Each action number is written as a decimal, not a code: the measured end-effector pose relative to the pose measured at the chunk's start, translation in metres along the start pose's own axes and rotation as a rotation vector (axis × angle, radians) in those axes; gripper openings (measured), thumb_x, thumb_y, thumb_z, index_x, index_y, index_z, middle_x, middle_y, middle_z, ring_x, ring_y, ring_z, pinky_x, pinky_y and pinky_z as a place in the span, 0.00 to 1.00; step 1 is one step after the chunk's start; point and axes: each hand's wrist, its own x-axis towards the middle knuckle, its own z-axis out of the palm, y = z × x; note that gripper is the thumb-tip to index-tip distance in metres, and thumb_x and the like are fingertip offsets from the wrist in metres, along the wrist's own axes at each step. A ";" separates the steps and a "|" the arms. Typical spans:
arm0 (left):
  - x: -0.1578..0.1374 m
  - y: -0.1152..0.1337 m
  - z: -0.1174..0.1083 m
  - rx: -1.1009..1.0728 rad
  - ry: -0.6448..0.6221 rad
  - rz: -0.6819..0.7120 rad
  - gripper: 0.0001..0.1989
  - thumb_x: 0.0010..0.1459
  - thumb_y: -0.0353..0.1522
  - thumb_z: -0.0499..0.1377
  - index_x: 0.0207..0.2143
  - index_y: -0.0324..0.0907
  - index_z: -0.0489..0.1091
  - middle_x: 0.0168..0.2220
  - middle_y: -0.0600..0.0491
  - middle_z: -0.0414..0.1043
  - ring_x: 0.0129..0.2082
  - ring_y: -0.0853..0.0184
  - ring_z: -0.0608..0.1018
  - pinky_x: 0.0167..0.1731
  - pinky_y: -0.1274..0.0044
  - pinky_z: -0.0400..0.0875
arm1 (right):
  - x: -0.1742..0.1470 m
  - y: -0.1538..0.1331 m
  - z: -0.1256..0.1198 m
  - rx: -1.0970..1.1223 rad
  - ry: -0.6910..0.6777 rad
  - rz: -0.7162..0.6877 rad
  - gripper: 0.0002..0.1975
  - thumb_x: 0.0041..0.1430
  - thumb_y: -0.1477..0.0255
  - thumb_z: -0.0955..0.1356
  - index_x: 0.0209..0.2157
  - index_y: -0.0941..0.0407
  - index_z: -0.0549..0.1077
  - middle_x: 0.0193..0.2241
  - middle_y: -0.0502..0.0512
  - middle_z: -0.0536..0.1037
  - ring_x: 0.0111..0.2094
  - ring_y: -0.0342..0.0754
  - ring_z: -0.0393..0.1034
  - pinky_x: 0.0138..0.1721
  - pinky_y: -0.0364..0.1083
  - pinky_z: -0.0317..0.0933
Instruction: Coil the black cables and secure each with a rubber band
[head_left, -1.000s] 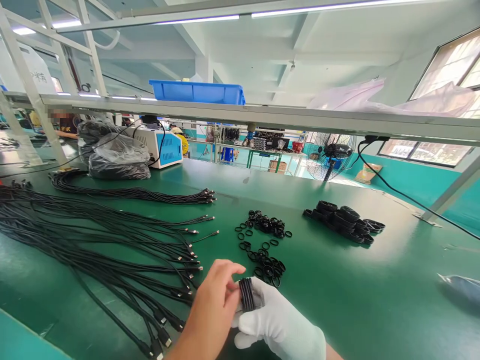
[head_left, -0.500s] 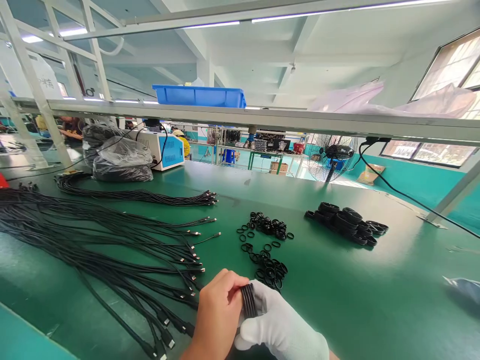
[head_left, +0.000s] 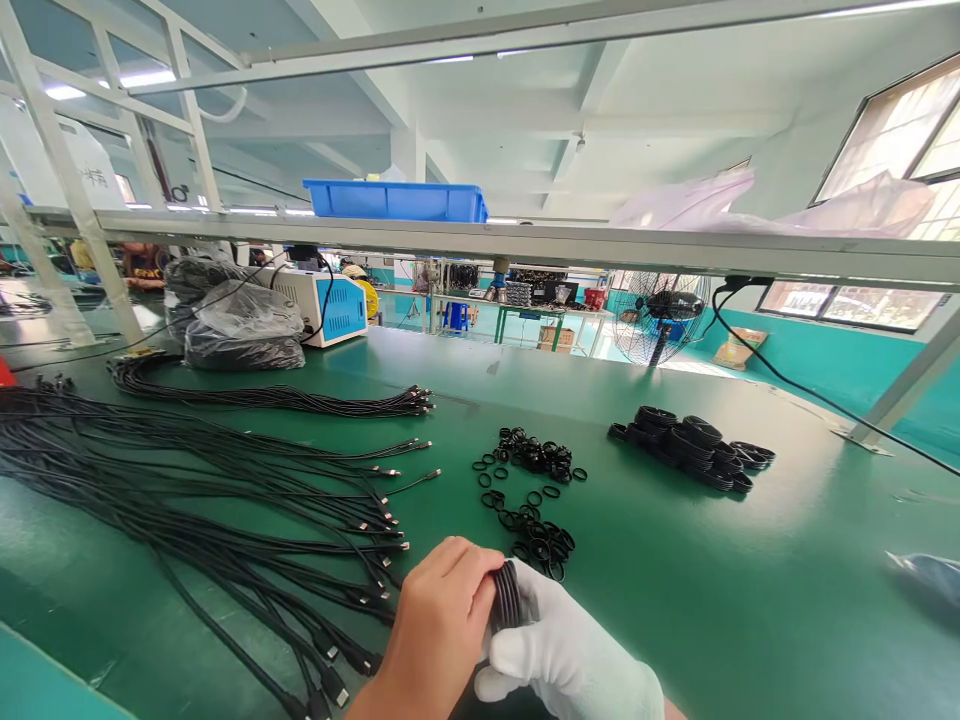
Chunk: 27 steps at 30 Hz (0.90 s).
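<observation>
a broad, smooth green worktable fills the lower half of the view. above the table's far side runs a long, pale metal shelf. across the table's left side spreads a mass of loose black cables, many of their metal plug ends pointing toward the table's middle. at the table's far left, a boxy white-and-blue machine stands just beside a clear plastic bag with black contents. a rectangular blue plastic bin sits on the shelf, over the table's far side. on the table's right half lies a heap of round black coils. at the table's near middle, two hands meet at a small ridged black coil. the right hand, in a white fabric glove, pinches it between thumb and fingers. the bare left hand has its fingers bunched against the coil's upper left side; its thumb is hidden, so whether it pinches too cannot be told. thin black rings lie in loose clusters at the table's middle, just beyond the hands.
</observation>
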 end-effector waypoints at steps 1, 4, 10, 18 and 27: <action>0.002 0.000 -0.001 -0.014 -0.031 -0.015 0.15 0.52 0.20 0.49 0.34 0.41 0.72 0.30 0.53 0.75 0.30 0.67 0.76 0.30 0.77 0.71 | 0.000 0.000 -0.001 0.000 0.002 0.002 0.24 0.28 0.72 0.77 0.31 0.60 0.68 0.28 0.49 0.70 0.28 0.42 0.65 0.26 0.41 0.60; 0.005 0.000 -0.005 -0.072 -0.096 -0.073 0.16 0.50 0.20 0.48 0.33 0.42 0.72 0.30 0.54 0.74 0.30 0.68 0.76 0.30 0.78 0.70 | 0.000 0.001 -0.001 0.002 -0.009 0.020 0.25 0.27 0.72 0.77 0.33 0.60 0.69 0.28 0.51 0.71 0.28 0.43 0.66 0.27 0.42 0.61; 0.010 0.001 -0.002 -0.035 -0.123 -0.200 0.17 0.48 0.19 0.47 0.31 0.41 0.72 0.29 0.53 0.73 0.30 0.67 0.75 0.31 0.77 0.68 | -0.004 -0.001 0.001 0.079 -0.044 0.018 0.25 0.36 0.70 0.76 0.38 0.60 0.68 0.31 0.52 0.69 0.31 0.44 0.67 0.30 0.43 0.60; 0.030 -0.015 -0.030 -0.431 -0.374 -0.562 0.12 0.54 0.33 0.55 0.41 0.45 0.72 0.37 0.53 0.73 0.36 0.65 0.74 0.38 0.75 0.67 | -0.006 -0.006 -0.010 0.517 -0.237 0.052 0.15 0.51 0.67 0.67 0.39 0.60 0.68 0.32 0.53 0.65 0.29 0.41 0.60 0.32 0.44 0.57; 0.021 -0.030 -0.023 -0.758 -0.490 -0.585 0.13 0.53 0.35 0.59 0.41 0.43 0.72 0.40 0.51 0.73 0.43 0.62 0.73 0.45 0.71 0.65 | -0.007 -0.002 -0.004 0.126 0.012 0.086 0.24 0.43 0.65 0.69 0.44 0.58 0.64 0.39 0.57 0.68 0.28 0.46 0.70 0.27 0.46 0.62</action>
